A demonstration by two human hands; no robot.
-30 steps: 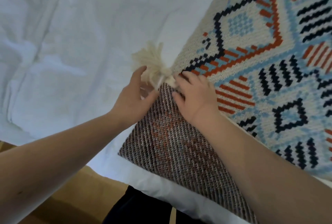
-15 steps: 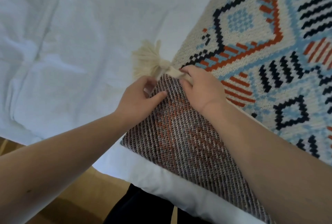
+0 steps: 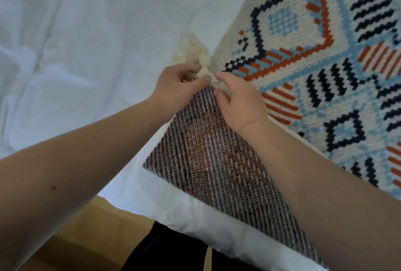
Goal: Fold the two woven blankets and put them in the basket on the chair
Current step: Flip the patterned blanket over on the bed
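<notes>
White bedsheet (image 3: pixel 91 58) below, both hands' fingers now pinch the blanket (image 3: pixel 325 58) corner by its tassel (image 3: pixel 191 53), left hand (image 3: pixel 175 92) having closed in beside right hand (image 3: pixel 240 101).

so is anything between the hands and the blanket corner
Nothing visible: the left hand and right hand both already pinch the woven blanket at its tasselled corner.

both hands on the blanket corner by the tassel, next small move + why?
Probably press the folded-over corner flat onto the corner beneath and let go. Both the left hand and the right hand pinch the woven blanket at its cream tassel, and the reverse side already lies turned up over the patterned face on the white sheet, so the corners look roughly matched.
</notes>
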